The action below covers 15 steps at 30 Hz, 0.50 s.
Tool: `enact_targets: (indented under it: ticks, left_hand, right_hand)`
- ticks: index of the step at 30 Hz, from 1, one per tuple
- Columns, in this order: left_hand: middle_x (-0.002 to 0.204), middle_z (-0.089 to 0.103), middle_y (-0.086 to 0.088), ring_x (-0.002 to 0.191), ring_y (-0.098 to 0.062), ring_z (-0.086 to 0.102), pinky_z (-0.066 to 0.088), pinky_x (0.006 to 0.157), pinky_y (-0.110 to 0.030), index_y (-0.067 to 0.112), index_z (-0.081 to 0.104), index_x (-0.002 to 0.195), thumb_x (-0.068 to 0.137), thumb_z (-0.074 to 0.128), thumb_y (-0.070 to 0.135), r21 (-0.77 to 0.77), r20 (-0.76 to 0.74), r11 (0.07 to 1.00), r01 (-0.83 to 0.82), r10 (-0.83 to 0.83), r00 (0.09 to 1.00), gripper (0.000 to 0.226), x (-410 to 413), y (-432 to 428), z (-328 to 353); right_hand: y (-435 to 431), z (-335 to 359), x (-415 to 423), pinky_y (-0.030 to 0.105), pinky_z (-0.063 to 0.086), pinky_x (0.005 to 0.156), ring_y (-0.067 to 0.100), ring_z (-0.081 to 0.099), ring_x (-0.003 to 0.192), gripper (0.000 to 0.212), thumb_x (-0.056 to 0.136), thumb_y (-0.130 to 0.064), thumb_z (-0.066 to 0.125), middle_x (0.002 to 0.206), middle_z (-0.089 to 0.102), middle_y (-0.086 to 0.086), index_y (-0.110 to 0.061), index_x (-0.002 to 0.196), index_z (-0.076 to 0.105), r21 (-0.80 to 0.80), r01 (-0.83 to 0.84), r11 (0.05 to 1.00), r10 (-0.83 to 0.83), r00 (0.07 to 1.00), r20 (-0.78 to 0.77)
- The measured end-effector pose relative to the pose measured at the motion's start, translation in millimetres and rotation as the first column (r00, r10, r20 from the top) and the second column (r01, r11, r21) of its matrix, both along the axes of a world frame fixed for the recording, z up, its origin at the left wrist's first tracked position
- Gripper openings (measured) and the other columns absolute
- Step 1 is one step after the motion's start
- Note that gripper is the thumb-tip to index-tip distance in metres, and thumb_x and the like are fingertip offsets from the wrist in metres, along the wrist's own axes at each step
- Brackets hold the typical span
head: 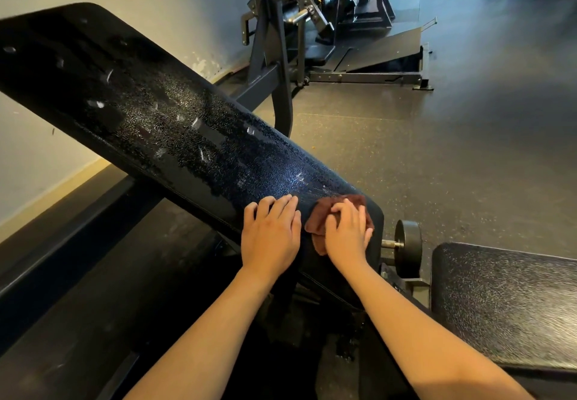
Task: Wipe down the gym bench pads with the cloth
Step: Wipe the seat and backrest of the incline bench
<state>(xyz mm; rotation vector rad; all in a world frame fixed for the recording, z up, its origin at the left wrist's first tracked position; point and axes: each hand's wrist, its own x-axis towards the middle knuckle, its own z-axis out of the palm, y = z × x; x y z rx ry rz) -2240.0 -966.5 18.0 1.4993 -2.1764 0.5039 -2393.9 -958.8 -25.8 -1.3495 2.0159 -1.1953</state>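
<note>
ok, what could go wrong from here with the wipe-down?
The small brown cloth is bunched under the right hand at the low end of the long black inclined back pad; the droplets beading higher up could get smeared or missed.
The bare left hand presses on that wet pad and might slip or leave prints.
The black seat pad at the right looks speckled and may be skipped.

We look through one head-worn wide-angle camera, facing forward and steeply down, close above the near end of the slanted back pad point(162, 125), with gym floor point(468, 156) and a machine point(281, 34) farther off upper right.
</note>
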Motion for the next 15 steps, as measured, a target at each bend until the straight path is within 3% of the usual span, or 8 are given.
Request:
enact_targets:
  ticks: [3, 7, 10, 13, 15]
  left_hand:
    - [0.135, 0.062, 0.012, 0.12, -0.019, 0.051, 0.035, 0.101, -0.042, 0.024, 0.061, 0.136, 0.103, 0.04, 0.039, 0.006, -0.004, 1.0, -0.018, 0.018, 1.0, 0.042, -1.0, -1.2, -2.2]
    - [0.138, 0.061, 0.01, 0.122, -0.019, 0.051, 0.034, 0.101, -0.041, 0.023, 0.06, 0.138, 0.103, 0.038, 0.04, 0.024, 0.017, 0.999, -0.037, 0.037, 0.999, 0.045, -0.9, -1.6, -1.2]
    - [0.136, 0.062, 0.009, 0.121, -0.019, 0.053, 0.034, 0.1, -0.041, 0.022, 0.062, 0.135, 0.102, 0.038, 0.04, 0.029, -0.005, 0.999, -0.032, 0.032, 0.999, 0.044, -1.1, -0.7, 0.7]
    - [0.133, 0.064, 0.012, 0.118, -0.018, 0.053, 0.034, 0.1, -0.04, 0.023, 0.065, 0.131, 0.101, 0.038, 0.04, 0.033, -0.017, 0.999, -0.022, 0.023, 1.0, 0.044, -1.5, -0.8, 2.6]
    - [0.131, 0.064, 0.012, 0.116, -0.017, 0.054, 0.035, 0.099, -0.041, 0.023, 0.066, 0.13, 0.1, 0.038, 0.04, 0.042, -0.026, 0.999, -0.005, 0.006, 1.0, 0.044, -2.9, -3.2, 6.0]
  right_hand:
    - [-15.3, 14.7, 7.4, 0.057, 0.004, 0.121, 0.021, 0.01, 0.152, 0.014, 0.096, -0.016, 0.043, 0.154, 0.04, -0.004, -0.028, 0.097, 0.05, 0.026, -0.004, 1.0, 0.003, 0.998, 0.057]
    - [-25.4, 34.1, 23.5, 0.046, 0.013, 0.122, 0.017, 0.02, 0.15, 0.014, 0.101, -0.019, 0.047, 0.15, 0.047, -0.004, -0.03, 0.097, 0.054, -0.157, -0.223, 0.962, 0.234, 0.971, 0.052]
    - [-18.9, 21.8, 8.9, 0.046, 0.019, 0.122, 0.019, 0.026, 0.148, 0.019, 0.099, -0.016, 0.051, 0.148, 0.049, -0.003, -0.034, 0.1, 0.056, -0.211, -0.3, 0.931, 0.307, 0.952, 0.002]
    - [-3.3, 2.0, -12.0, 0.041, 0.023, 0.119, 0.024, 0.034, 0.143, 0.029, 0.094, -0.006, 0.046, 0.143, 0.053, -0.003, -0.033, 0.095, 0.057, -0.165, -0.113, 0.98, 0.126, 0.99, 0.066]
    - [0.4, -4.0, -17.1, 0.053, 0.025, 0.117, 0.028, 0.042, 0.135, 0.031, 0.093, -0.007, 0.042, 0.136, 0.056, -0.001, -0.035, 0.091, 0.055, -0.08, 0.049, 0.996, -0.04, 0.993, 0.114]
